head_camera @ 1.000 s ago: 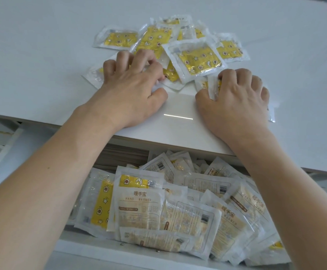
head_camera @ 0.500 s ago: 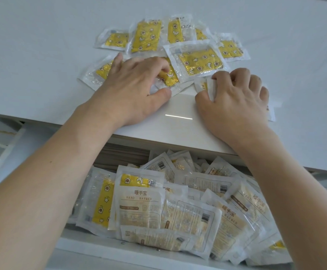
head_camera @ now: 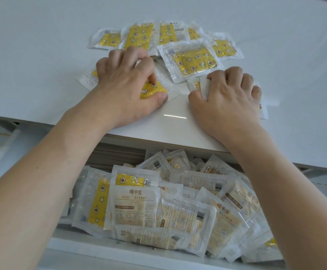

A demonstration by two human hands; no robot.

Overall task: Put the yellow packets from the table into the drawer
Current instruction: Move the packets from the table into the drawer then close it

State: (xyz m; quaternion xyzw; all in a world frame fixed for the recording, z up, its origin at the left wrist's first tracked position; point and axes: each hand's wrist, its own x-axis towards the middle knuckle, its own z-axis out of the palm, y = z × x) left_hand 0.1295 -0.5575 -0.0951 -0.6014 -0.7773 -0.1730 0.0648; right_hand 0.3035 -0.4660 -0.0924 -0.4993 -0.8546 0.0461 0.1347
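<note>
The packets (head_camera: 194, 62) were yellow with star and flower prints in clear wrappers; the table (head_camera: 42, 55) was white.

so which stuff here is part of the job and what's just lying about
Part of the job:
- packets on the table
- drawer, already holding packets
- left hand gripping a packet
- right hand gripping a packet

Just there:
- nothing else shows apart from the table
</note>
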